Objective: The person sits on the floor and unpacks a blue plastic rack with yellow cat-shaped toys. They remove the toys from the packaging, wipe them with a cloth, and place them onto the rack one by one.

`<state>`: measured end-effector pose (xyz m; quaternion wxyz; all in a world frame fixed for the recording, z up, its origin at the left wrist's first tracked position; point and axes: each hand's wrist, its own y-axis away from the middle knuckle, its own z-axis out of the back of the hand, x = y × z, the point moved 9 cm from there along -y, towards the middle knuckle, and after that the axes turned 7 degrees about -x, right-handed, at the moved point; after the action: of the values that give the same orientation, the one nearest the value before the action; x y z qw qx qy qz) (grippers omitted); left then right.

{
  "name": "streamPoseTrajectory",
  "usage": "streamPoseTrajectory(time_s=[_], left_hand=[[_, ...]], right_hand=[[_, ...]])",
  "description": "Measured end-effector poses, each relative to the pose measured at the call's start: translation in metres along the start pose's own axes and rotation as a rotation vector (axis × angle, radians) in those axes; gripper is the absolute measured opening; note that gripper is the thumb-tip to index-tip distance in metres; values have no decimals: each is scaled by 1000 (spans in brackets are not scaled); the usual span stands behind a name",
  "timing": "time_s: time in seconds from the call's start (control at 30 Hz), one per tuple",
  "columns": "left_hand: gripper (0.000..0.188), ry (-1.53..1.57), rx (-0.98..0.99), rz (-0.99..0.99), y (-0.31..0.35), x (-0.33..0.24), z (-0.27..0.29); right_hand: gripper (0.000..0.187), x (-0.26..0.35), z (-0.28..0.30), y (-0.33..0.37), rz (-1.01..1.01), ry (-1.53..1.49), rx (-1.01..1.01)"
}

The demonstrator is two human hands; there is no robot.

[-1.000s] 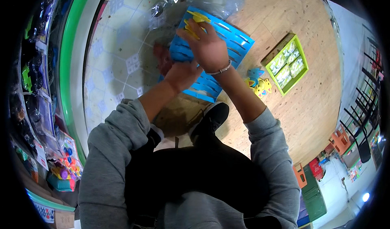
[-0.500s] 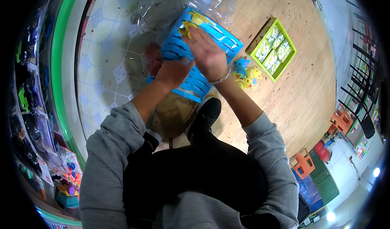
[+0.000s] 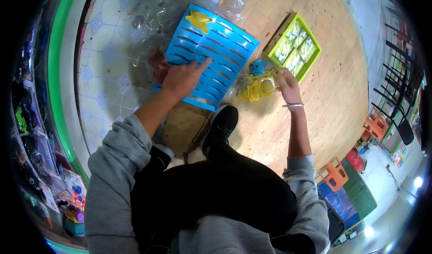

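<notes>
Right hand [image 3: 288, 86] has left blue board [image 3: 218, 46], now holds yellow toy [image 3: 267, 86] beside blue toy [image 3: 258, 67]; work seems split between board and toys. Left hand [image 3: 181, 79] touches board, index finger extended; cannot tell whether it grips. Board lies beyond your shoe [image 3: 223, 124], long axis upper right to lower left.

The person wore a heather-grey sweatshirt [image 3: 222, 230] with bunched sleeves [image 3: 114, 182], a slim silver bracelet [image 3: 293, 105] between that sweatshirt's right cuff [image 3: 300, 163] and the bare right hand [image 3: 288, 86], plain black trousers [image 3: 220, 186] just beyond the sweatshirt's front, and, farther out from it, black sneakers [image 3: 225, 120] edged with pale soles.
</notes>
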<state>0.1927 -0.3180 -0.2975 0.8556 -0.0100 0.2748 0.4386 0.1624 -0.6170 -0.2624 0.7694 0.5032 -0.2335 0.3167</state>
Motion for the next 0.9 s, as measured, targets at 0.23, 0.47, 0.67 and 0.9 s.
streamPoseTrajectory(time_s=[0.23,0.47,0.67,0.9], left_hand=[[71,-44,24,20,4,4,0],[59,-11,-93,-49,0,-4,2],[58,20,-108,-23,3,1,-2],[60,49,-33,20,4,2,-3]], right_hand=[[35,118,-28,11,807,789,-453],[45,180,-200,-6,1261,666,-136],[30,186,-241,12,1515,786,-71],[23,201,-151,7,1064,582,-157]])
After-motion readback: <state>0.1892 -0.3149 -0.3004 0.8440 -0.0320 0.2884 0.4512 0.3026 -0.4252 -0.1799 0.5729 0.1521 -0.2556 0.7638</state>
